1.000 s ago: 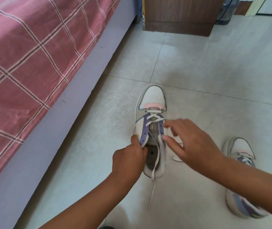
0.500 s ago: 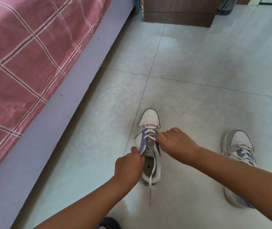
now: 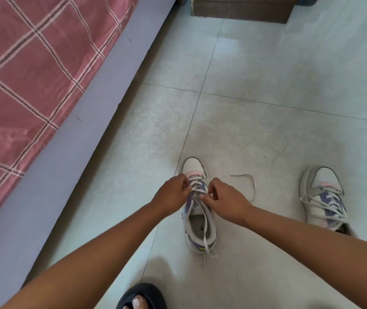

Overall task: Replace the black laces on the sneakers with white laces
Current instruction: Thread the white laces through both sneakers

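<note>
left hand (image 3: 173, 195): pinches white lace (image 3: 197, 186), sneaker's (image 3: 198, 210) left side
right hand (image 3: 225, 200): pinching lace, apparently
sneaker: between hands, on floor (image 3: 267, 97)

White, lilac and pink sneakers (image 3: 197, 214), white laces (image 3: 197, 188), pink checked bedcover (image 3: 33, 70), black slipper (image 3: 143, 294).

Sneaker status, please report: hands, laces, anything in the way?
Both hands, left and right, pinch the white lace on the near sneaker. Lace ends trail loose. Second sneaker apart, right. Nothing blocks.
</note>
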Demonstrator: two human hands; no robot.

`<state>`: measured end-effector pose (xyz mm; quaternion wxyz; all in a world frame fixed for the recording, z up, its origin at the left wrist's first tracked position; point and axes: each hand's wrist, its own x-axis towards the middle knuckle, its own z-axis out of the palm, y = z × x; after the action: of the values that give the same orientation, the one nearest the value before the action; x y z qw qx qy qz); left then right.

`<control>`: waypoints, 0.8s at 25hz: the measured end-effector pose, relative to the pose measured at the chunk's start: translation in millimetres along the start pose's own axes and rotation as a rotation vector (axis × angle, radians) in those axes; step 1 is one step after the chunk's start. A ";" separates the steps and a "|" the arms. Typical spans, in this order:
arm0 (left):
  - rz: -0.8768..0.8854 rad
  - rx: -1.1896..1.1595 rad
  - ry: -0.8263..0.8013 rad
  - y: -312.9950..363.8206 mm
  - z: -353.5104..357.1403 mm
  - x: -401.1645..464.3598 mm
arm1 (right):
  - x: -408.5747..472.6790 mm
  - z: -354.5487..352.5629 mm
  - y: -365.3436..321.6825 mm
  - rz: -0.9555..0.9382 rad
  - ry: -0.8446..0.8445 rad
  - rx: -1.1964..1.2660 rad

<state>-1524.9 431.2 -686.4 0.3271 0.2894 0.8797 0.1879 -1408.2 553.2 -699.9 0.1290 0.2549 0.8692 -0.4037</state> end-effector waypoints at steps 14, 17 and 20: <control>0.391 0.710 -0.112 18.7 5.7 24.9 | 0.8 4.0 -8.2 -0.016 -0.005 -0.108; 0.375 0.368 -0.040 -9.9 11.6 13.6 | 1.1 2.5 -7.9 -0.003 -0.010 -0.091; 0.122 -0.286 -0.052 -23.4 11.0 8.9 | 0.7 4.1 -7.6 -0.006 -0.016 -0.105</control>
<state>-1531.9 420.6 -710.6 0.3756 0.2976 0.8160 0.3233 -1412.9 546.1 -698.0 0.1480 0.2418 0.8888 -0.3601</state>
